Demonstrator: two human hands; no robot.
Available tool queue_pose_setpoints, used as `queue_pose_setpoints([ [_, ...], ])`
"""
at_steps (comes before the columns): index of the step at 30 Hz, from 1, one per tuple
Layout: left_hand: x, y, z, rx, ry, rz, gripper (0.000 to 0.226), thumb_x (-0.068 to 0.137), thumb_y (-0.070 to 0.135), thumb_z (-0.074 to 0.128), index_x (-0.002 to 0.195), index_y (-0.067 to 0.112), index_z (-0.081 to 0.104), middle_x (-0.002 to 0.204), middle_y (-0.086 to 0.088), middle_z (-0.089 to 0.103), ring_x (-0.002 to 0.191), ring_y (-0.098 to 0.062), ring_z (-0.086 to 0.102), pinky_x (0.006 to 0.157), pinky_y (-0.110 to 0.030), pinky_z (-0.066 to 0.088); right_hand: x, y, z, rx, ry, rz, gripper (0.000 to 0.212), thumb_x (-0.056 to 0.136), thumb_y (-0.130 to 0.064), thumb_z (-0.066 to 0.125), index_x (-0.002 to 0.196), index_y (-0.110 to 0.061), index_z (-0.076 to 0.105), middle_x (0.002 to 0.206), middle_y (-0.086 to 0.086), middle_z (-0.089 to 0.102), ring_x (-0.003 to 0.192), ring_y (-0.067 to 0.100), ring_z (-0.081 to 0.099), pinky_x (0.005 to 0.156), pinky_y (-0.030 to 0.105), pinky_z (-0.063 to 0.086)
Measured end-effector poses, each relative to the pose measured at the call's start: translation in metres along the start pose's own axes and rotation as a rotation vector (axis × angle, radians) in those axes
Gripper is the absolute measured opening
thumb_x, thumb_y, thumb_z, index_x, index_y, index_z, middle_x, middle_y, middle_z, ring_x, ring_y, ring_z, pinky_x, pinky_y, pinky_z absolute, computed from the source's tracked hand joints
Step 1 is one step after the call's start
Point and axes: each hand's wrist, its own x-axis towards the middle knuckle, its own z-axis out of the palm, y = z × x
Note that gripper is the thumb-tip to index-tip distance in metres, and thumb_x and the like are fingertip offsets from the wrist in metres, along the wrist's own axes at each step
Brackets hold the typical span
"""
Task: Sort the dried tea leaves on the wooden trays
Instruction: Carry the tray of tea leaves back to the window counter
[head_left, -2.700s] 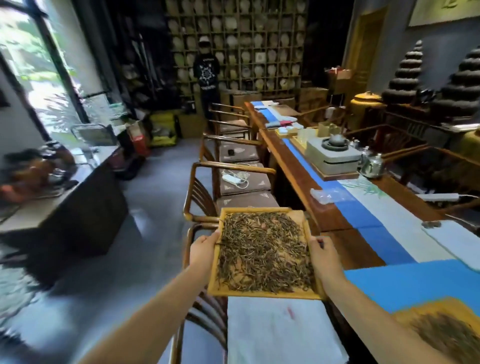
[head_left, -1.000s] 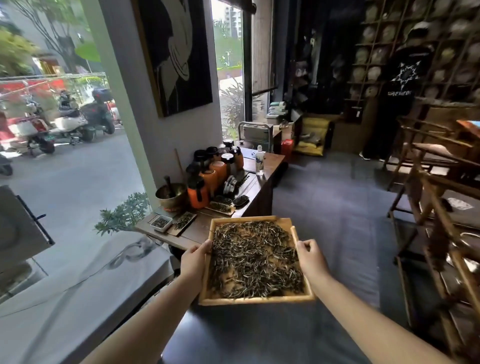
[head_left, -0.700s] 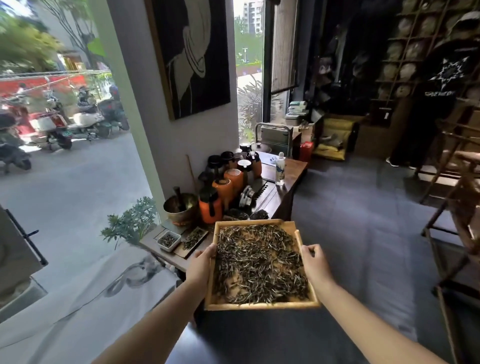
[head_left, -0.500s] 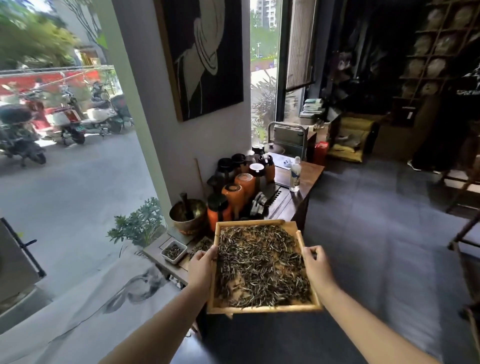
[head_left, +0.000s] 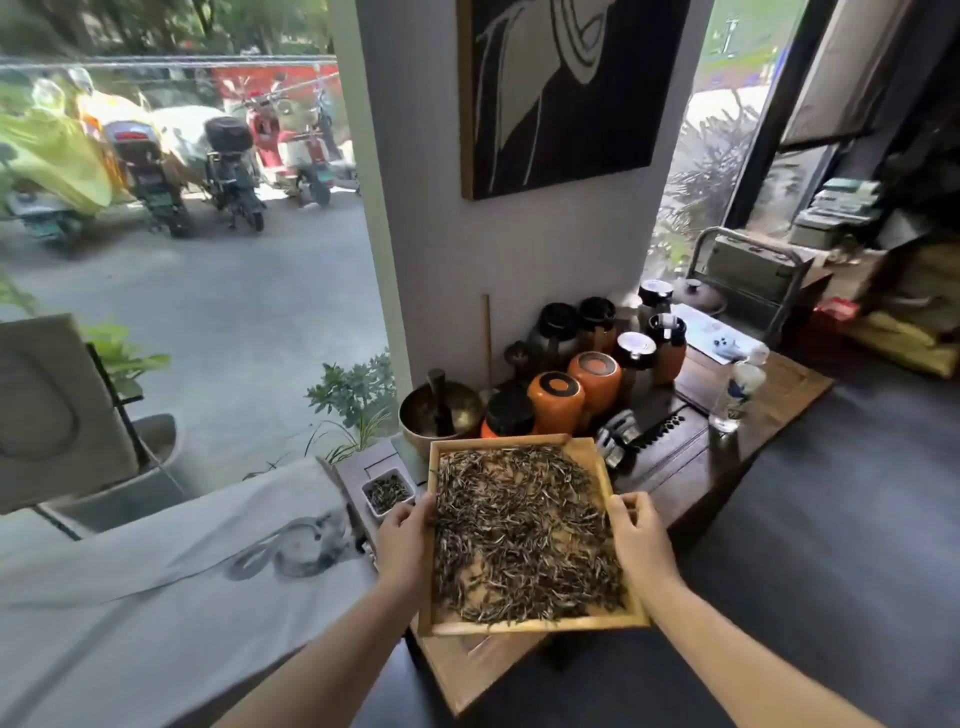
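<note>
Evenly strewn, dark tea leaves — pale-streaked — cover the square wooden tray.

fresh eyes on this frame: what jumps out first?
The wooden tray heaped with dried tea leaves, centre foreground, held at its side rims by the left hand and right hand. Just beyond it, orange jars cluster on a dark side table against the wall. Parked scooters fill the window, upper left.

No writing, label, brand or number can be read anywhere in this view.
</note>
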Motion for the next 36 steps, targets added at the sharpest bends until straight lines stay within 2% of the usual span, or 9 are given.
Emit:
queue_pose_setpoints([
  [2,0.014,-0.002,0.010,-0.010,0.095,0.022,0.026,0.088,0.036,0.060,0.077,0.012,0.061,0.080,-0.008,0.066,0.078,-0.023,0.062,0.067,-0.035,0.047,0.027,0.002,0.008,-0.015,-0.060,-0.023,0.019,0.096,-0.033,0.042,0.082,-0.022,0.049,0.080,0.000,0.061,0.076,0.017,0.057,0.060,0.029,0.041],
  [6,0.026,-0.028,0.028,-0.029,0.241,0.000,0.029,0.091,0.030,0.058,0.088,0.002,0.063,0.079,-0.006,0.063,0.076,-0.021,0.057,0.065,-0.034,0.043,0.062,0.020,0.019,-0.048,-0.193,-0.041,0.018,0.097,-0.034,0.041,0.084,-0.024,0.049,0.080,-0.001,0.061,0.076,0.012,0.056,0.060,0.029,0.040],
  [12,0.030,-0.072,0.046,-0.065,0.433,-0.059,0.028,0.092,0.030,0.057,0.074,0.009,0.055,0.075,-0.010,0.056,0.074,-0.021,0.049,0.067,-0.033,0.035,0.100,0.042,0.032,-0.116,-0.375,-0.109,0.016,0.098,-0.032,0.040,0.087,-0.022,0.049,0.074,-0.001,0.058,0.065,0.009,0.053,0.055,0.026,0.040],
  [17,0.038,-0.110,0.054,-0.110,0.569,-0.093,0.032,0.091,0.030,0.059,0.071,0.007,0.050,0.069,-0.010,0.049,0.072,-0.020,0.043,0.063,-0.030,0.030,0.125,0.064,0.051,-0.140,-0.494,-0.137,0.017,0.096,-0.035,0.043,0.082,-0.028,0.050,0.075,-0.001,0.058,0.068,0.011,0.053,0.060,0.028,0.042],
  [21,0.054,-0.140,0.056,-0.117,0.614,-0.134,0.034,0.092,0.034,0.057,0.071,0.010,0.047,0.075,-0.014,0.047,0.073,-0.021,0.042,0.065,-0.033,0.029,0.144,0.086,0.075,-0.158,-0.549,-0.161,0.016,0.096,-0.035,0.044,0.083,-0.028,0.052,0.082,-0.004,0.060,0.078,0.009,0.055,0.065,0.026,0.042],
  [26,0.076,-0.171,0.055,-0.114,0.658,-0.138,0.033,0.092,0.030,0.057,0.069,0.012,0.044,0.077,-0.013,0.046,0.075,-0.020,0.041,0.068,-0.032,0.030,0.155,0.123,0.103,-0.183,-0.570,-0.172,0.014,0.096,-0.031,0.044,0.088,-0.024,0.053,0.080,-0.009,0.056,0.074,0.002,0.050,0.062,0.019,0.037],
  [31,0.088,-0.195,0.058,-0.112,0.655,-0.152,0.029,0.093,0.031,0.056,0.078,0.007,0.049,0.079,-0.013,0.048,0.076,-0.019,0.041,0.072,-0.033,0.033,0.163,0.158,0.119,-0.191,-0.595,-0.131,0.015,0.097,-0.032,0.042,0.090,-0.023,0.052,0.071,-0.004,0.052,0.063,0.010,0.046,0.056,0.025,0.036],
  [36,0.096,-0.212,0.056,-0.058,0.670,-0.171,0.031,0.094,0.032,0.054,0.076,0.008,0.046,0.077,-0.013,0.046,0.074,-0.019,0.041,0.069,-0.034,0.033,0.165,0.174,0.131,-0.216,-0.612,-0.134,0.013,0.097,-0.028,0.042,0.094,-0.021,0.052,0.076,-0.005,0.053,0.067,0.008,0.047,0.058,0.024,0.035],
])
